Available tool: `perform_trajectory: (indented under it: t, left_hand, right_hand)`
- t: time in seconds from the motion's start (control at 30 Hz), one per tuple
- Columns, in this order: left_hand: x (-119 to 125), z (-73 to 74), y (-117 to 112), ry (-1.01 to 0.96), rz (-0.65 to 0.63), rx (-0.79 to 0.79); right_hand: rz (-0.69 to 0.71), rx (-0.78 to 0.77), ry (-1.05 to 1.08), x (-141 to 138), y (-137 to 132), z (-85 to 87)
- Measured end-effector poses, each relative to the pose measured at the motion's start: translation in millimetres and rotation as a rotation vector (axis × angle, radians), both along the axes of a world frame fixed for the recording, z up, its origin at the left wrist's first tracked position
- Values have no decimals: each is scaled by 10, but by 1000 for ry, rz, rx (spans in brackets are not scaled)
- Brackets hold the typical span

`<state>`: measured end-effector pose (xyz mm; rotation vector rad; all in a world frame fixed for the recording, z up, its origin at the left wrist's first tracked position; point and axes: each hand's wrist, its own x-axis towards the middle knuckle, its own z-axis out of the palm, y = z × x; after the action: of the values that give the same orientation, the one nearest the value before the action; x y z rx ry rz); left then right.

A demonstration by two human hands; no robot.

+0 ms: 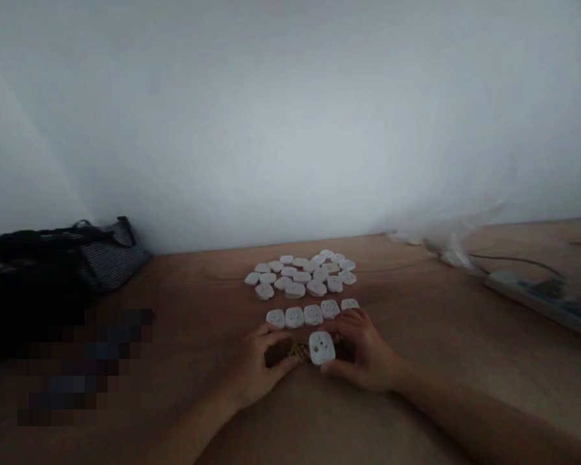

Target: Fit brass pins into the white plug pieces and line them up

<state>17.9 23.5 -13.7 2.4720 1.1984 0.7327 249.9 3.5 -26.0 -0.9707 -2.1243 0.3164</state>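
My right hand (368, 352) grips a white plastic plug housing (322, 348) with rounded corners and several holes, thumb at its lower edge and fingers behind the upper side. One hole looks brass-coloured. My left hand (257, 363) rests on the table with thumb and fingers spread apart, beside a small pile of brass pins (297, 352). Part of that pile hides behind the held housing. Just beyond my hands runs a row of similar white housings (294, 317), holes facing up; my right fingers partly cover the row's right end.
Farther back lies a loose cluster of white housings (301, 278) on the wooden table (198, 310). A black bag (33, 284) stands at left, near a pixelated patch. On the right are a power strip (537, 294), a cable (518, 259) and clear plastic wrap (455, 248). Behind rises a white wall (290, 129).
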Motion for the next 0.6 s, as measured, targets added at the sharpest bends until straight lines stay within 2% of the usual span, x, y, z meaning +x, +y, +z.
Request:
perform_trajectory:
  t: [0.3, 0.47, 0.6]
  left_hand:
    - [40, -54, 23, -16, 78, -17]
    - [40, -92, 34, -133, 129, -32]
    - [42, -108, 32, -302, 98, 51]
  right_hand:
    - [5, 7, -17, 3, 5, -12]
    - [19, 7, -12, 8, 3, -11]
    - [24, 4, -1, 7, 2, -15]
